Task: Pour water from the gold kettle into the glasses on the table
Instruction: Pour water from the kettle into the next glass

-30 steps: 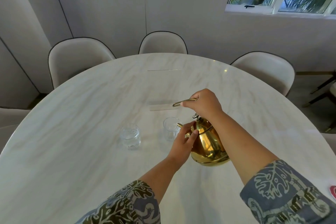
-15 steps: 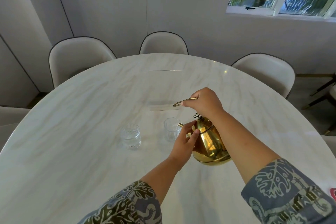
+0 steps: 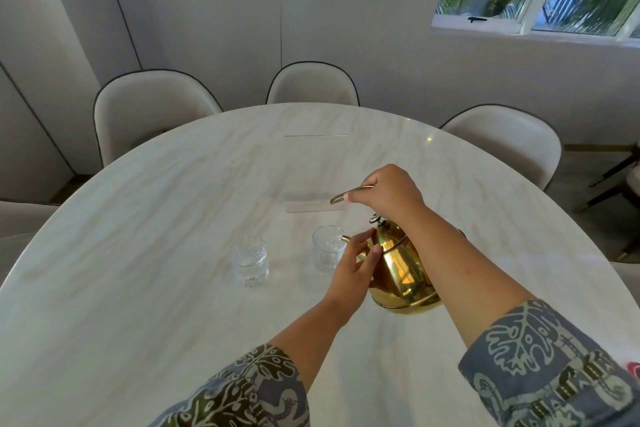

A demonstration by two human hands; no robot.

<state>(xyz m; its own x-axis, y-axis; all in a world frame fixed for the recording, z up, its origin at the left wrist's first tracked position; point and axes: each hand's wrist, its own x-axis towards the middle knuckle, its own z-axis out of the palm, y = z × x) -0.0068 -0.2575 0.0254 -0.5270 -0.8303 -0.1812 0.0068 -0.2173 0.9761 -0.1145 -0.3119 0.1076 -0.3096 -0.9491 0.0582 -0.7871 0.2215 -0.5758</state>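
The gold kettle [image 3: 401, 270] is tilted to the left above the marble table [image 3: 138, 253], its spout over the rim of the right glass [image 3: 325, 250]. My right hand [image 3: 388, 192] is shut on the kettle's handle at the top. My left hand [image 3: 353, 267] rests its fingers against the kettle's side and spout base. The left glass [image 3: 250, 260] stands apart to the left and holds water. Whether water flows from the spout is too small to tell.
A clear acrylic sign stand [image 3: 317, 172] stands just behind the glasses. Several cream chairs [image 3: 152, 111] ring the far side of the table. A small red object [image 3: 633, 369] lies at the right edge of the view.
The kettle has tipped slightly further toward the right glass. My left hand has shifted a little up along the kettle's side. The glasses have not moved.
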